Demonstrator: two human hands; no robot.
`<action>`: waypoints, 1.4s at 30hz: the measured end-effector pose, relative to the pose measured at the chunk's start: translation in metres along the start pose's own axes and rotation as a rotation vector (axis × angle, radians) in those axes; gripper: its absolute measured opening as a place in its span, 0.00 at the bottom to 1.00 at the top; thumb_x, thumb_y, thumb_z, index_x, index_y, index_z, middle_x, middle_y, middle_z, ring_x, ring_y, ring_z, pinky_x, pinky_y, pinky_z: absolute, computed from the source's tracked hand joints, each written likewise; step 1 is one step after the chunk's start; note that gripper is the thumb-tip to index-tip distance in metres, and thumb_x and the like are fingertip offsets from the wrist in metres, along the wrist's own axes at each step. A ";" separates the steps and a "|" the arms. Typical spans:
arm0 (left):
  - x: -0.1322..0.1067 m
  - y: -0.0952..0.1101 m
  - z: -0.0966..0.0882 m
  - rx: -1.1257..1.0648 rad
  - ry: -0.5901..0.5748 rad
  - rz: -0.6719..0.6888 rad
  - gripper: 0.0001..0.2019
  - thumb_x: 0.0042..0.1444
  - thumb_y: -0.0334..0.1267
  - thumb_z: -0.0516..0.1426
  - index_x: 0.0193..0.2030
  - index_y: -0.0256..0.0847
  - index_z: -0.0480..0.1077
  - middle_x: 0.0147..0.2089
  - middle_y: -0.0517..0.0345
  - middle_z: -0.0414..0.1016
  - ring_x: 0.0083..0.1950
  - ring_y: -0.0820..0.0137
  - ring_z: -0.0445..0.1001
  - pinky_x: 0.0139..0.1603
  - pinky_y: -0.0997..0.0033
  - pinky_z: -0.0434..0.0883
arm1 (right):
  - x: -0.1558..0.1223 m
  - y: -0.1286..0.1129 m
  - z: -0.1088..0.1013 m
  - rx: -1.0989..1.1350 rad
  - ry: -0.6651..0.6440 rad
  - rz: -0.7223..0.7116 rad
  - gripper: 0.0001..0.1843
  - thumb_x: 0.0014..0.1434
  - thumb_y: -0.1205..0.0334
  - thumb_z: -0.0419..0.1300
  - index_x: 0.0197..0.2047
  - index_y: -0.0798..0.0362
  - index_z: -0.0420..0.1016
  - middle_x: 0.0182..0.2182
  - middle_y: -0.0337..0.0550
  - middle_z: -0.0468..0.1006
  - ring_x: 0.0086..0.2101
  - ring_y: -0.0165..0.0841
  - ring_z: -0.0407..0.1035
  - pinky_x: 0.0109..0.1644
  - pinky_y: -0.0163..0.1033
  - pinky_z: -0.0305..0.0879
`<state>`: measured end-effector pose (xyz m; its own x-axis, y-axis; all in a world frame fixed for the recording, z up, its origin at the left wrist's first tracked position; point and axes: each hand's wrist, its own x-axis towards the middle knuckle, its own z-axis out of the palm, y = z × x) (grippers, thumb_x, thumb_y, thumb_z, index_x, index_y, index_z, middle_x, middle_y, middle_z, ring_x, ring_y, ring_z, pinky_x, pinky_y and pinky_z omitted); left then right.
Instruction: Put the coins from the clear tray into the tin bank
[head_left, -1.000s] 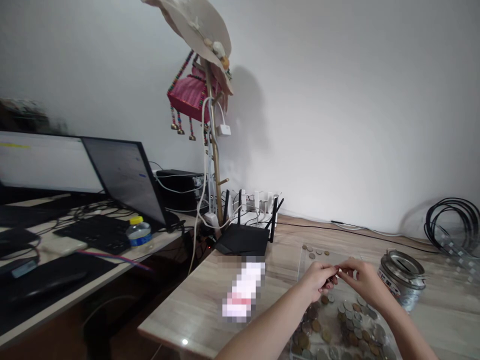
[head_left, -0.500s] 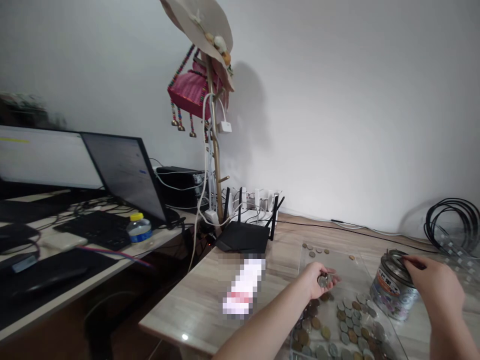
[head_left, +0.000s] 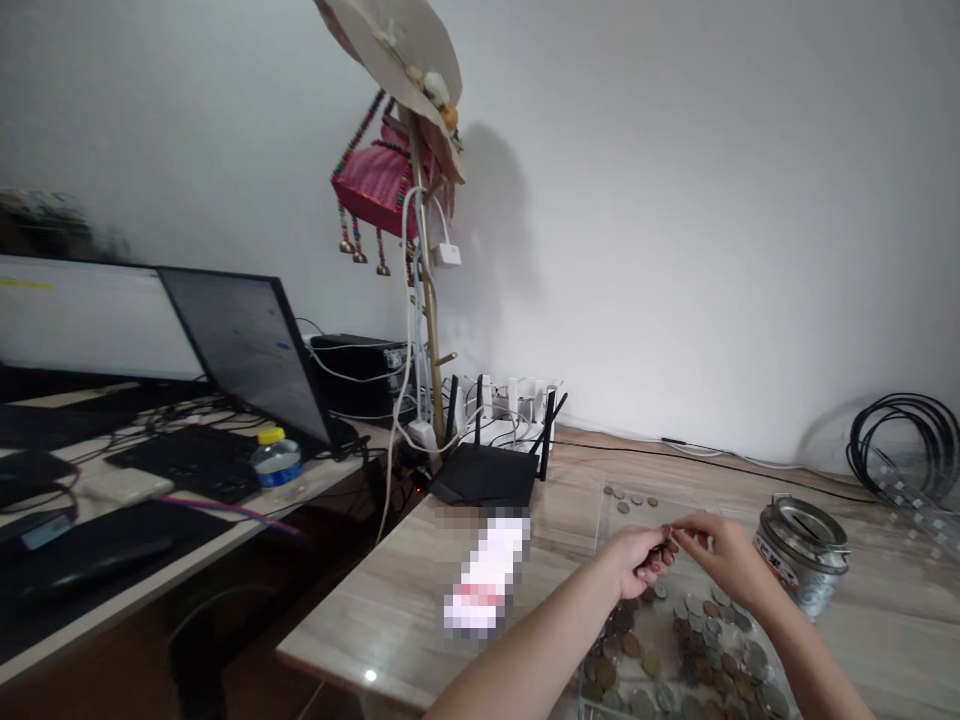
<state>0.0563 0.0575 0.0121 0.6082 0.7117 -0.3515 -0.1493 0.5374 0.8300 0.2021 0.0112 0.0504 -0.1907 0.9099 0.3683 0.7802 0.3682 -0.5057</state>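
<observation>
Head view: we see the left hand (head_left: 646, 562) with its grip closed around several coins (head_left: 660, 551); the right hand (head_left: 709, 548) meets it with fingertips together at the edge of that handful; we cannot tell whether the right grip pinches a coin. Below both hands, we find loose coins (head_left: 696, 636) spread over a clear plastic tray (head_left: 679, 506) on the wood-grain tabletop (head_left: 375, 610); the slotted metal coin tin (head_left: 806, 550) stands upright beside the tray, near the right forearm.
</observation>
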 end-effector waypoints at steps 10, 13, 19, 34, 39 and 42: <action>0.001 -0.004 -0.001 0.085 -0.182 -0.096 0.23 0.52 0.52 0.43 0.27 0.32 0.66 0.16 0.60 0.59 0.12 0.83 0.49 0.13 0.82 0.37 | 0.002 0.006 0.001 0.079 -0.080 0.027 0.16 0.49 0.54 0.50 0.24 0.53 0.74 0.21 0.40 0.73 0.25 0.30 0.64 0.30 0.32 0.57; 0.004 -0.003 -0.005 -0.076 -0.152 -0.148 0.17 0.52 0.42 0.44 0.29 0.31 0.67 0.19 0.55 0.62 0.15 0.80 0.55 0.13 0.83 0.40 | -0.006 0.010 -0.018 -0.114 0.338 0.185 0.18 0.48 0.49 0.49 0.35 0.49 0.74 0.27 0.42 0.74 0.28 0.33 0.64 0.31 0.35 0.57; 0.012 -0.006 -0.012 -0.219 -0.029 -0.141 0.10 0.44 0.26 0.47 0.32 0.29 0.66 0.26 0.47 0.69 0.20 0.78 0.61 0.15 0.84 0.48 | -0.033 0.049 -0.071 -0.576 0.757 0.579 0.20 0.46 0.45 0.48 0.39 0.41 0.73 0.30 0.47 0.72 0.32 0.41 0.62 0.24 0.38 0.52; -0.005 -0.004 0.001 0.200 -0.114 0.100 0.16 0.44 0.48 0.56 0.32 0.35 0.69 0.19 0.66 0.57 0.14 0.87 0.44 0.16 0.80 0.36 | -0.011 0.014 -0.033 -0.198 0.493 0.136 0.19 0.50 0.52 0.49 0.39 0.53 0.72 0.30 0.45 0.74 0.28 0.32 0.64 0.32 0.35 0.58; -0.009 -0.005 0.003 0.245 -0.163 0.108 0.18 0.43 0.51 0.55 0.31 0.35 0.68 0.18 0.67 0.55 0.14 0.87 0.42 0.16 0.80 0.36 | 0.002 0.001 0.000 0.095 -0.056 0.003 0.17 0.50 0.56 0.49 0.37 0.54 0.73 0.24 0.41 0.74 0.27 0.31 0.65 0.32 0.34 0.60; -0.008 -0.005 0.003 0.202 -0.228 0.055 0.17 0.45 0.50 0.54 0.31 0.35 0.67 0.18 0.67 0.55 0.14 0.87 0.42 0.16 0.80 0.36 | 0.002 0.005 0.000 0.155 -0.068 0.040 0.16 0.49 0.56 0.50 0.35 0.55 0.74 0.27 0.43 0.75 0.28 0.31 0.66 0.32 0.34 0.61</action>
<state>0.0543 0.0480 0.0118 0.7662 0.6052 -0.2161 -0.0428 0.3837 0.9225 0.2052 0.0147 0.0484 -0.2053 0.9334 0.2943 0.6877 0.3515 -0.6352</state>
